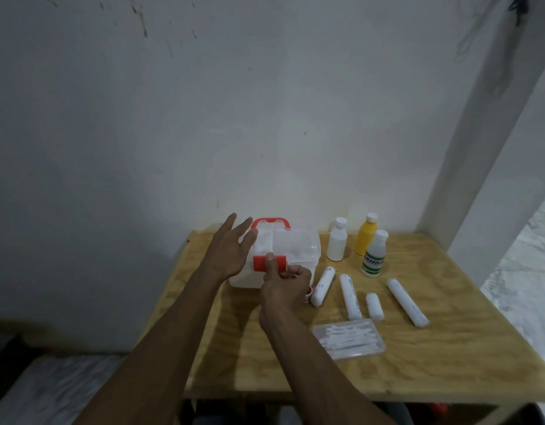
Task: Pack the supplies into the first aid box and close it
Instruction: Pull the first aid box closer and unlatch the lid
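Observation:
The first aid box [299,250] is white and translucent with a red handle and a red front latch [259,262]; it stands at the table's back left with its lid down. My left hand [231,250] rests flat, fingers spread, against the box's left side. My right hand [285,283] pinches the red latch, thumb on its front. To the right of the box lie several white bandage rolls [350,297]. Behind them stand a white bottle [337,243], a yellow bottle [366,234] and a clear bottle with a green label [374,254]. A clear case of cotton swabs [349,338] lies nearer me.
The wooden table [449,348] stands against a white wall, with a white pillar [485,179] at its back right corner. The table's front edge runs just below my forearms. A pale floor shows at the far right and lower left.

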{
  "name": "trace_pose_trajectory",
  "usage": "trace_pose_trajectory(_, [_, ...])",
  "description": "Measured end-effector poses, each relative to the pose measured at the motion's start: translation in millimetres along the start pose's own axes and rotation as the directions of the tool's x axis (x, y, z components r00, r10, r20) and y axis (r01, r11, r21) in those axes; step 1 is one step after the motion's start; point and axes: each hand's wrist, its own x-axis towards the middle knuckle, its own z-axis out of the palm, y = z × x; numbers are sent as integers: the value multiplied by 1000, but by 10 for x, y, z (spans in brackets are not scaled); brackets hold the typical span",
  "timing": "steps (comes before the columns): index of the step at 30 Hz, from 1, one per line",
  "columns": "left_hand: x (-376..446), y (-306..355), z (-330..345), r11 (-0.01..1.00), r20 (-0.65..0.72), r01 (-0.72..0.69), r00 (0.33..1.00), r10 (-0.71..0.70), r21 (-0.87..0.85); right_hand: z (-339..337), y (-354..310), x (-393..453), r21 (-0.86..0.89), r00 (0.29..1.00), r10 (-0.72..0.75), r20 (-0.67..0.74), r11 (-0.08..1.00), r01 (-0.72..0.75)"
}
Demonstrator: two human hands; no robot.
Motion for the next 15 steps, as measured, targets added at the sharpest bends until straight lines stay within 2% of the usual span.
trace_pose_trajectory(11, [-11, 4, -16, 1000, -8, -12, 1000, 12, -3, -45, 5, 3, -80, 994, -99, 34, 992, 102])
trace_pose_trajectory(13, [-25, -10, -10, 1000, -4, -11, 1000, 11, -12, -114, -8, 1, -132, 980, -176, 93, 973, 187])
trace_pose_trajectory(15, [-28, -16, -15, 1000, -1, -18, 1000, 18, -24, -194, -44, 29, -206, 934, -290, 207, 921, 332])
